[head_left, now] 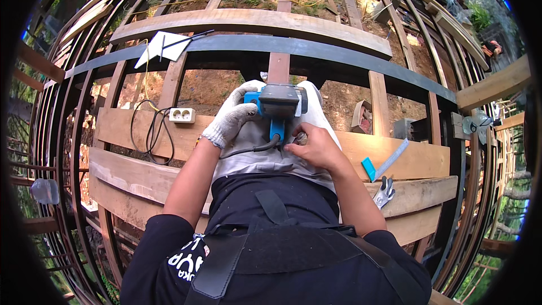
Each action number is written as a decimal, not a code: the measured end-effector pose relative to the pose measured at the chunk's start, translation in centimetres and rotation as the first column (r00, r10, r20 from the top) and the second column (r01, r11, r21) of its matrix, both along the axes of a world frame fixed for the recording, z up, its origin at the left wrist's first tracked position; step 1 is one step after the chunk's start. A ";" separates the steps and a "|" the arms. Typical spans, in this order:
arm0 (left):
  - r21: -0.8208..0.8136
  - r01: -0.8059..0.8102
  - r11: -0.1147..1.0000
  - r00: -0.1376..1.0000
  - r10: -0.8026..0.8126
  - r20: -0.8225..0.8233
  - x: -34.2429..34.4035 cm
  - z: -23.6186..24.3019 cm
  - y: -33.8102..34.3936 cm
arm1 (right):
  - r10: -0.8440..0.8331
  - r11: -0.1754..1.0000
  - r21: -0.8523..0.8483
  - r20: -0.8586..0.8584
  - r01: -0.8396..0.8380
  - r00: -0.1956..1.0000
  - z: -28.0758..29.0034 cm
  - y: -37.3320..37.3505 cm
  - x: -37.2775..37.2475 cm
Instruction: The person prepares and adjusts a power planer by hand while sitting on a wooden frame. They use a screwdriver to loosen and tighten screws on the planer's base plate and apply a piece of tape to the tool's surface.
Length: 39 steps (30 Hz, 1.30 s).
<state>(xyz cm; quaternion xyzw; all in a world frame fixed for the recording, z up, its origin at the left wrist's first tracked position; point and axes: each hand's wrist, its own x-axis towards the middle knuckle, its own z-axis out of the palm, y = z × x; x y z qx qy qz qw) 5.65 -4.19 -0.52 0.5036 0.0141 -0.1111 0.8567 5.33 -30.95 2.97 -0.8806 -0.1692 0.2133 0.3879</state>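
A blue power tool with a dark flat plate on top [280,97], which looks like an electric planer, rests on my lap between my thighs. Its black cord [248,150] leaves the blue handle toward my left. My left hand [231,116], in a whitish knit glove, is closed around the tool's left side. My bare right hand [315,146] is beside the handle, its fingers curled and thumb pointing at the cord end. Something small and greyish shows between those fingers, too little of it to name.
I sit on wooden boards [395,155] over an open frame above bare earth. A white double socket [182,115] with coiled black cable lies left. At right are a try square [389,161] and a grey-white glove [385,193]. A dark beam [339,56] crosses ahead, with white sheet pieces [161,49] on it.
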 end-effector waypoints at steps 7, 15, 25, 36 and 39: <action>0.040 -0.033 0.999 0.999 0.032 0.030 -0.2 -0.3 -0.4 | 0.075 0.988 -0.138 0.022 -0.071 0.997 -1.9 2.4 -1.4; 0.009 -0.013 1.000 0.999 0.012 0.051 -0.3 0.4 -0.2 | 0.114 0.987 -0.127 0.096 -0.101 0.989 -1.8 2.6 -1.5; 0.027 -0.018 0.999 0.999 0.017 0.033 -0.6 1.0 -0.6 | 0.116 0.989 -0.108 0.130 -0.103 0.985 -1.4 2.5 -1.7; 0.025 -0.035 0.999 0.999 0.036 -0.013 -0.4 0.1 -0.3 | 0.108 0.992 -0.080 0.153 -0.097 0.982 -1.9 2.5 -1.6; 0.008 -0.044 0.999 0.999 0.044 -0.013 -0.3 -0.1 -0.3 | 0.099 0.993 -0.074 0.156 -0.089 0.983 -1.9 2.4 -1.6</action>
